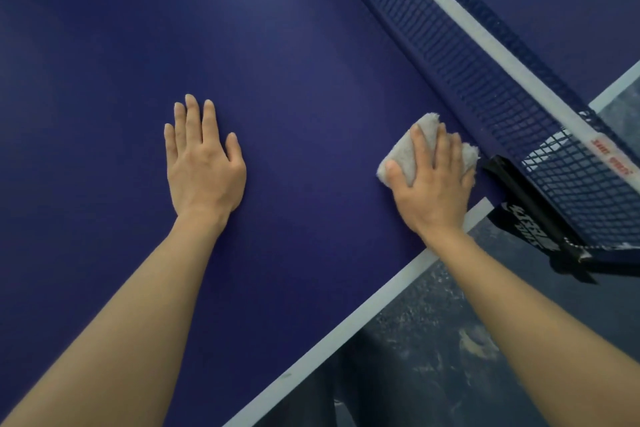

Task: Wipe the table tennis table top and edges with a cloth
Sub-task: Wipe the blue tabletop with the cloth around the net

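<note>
Both hands flat: right hand fingers spread atop cloth, left hand bare.

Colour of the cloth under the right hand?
Off-white fluffy folded cloth, seen in the head view.
</note>
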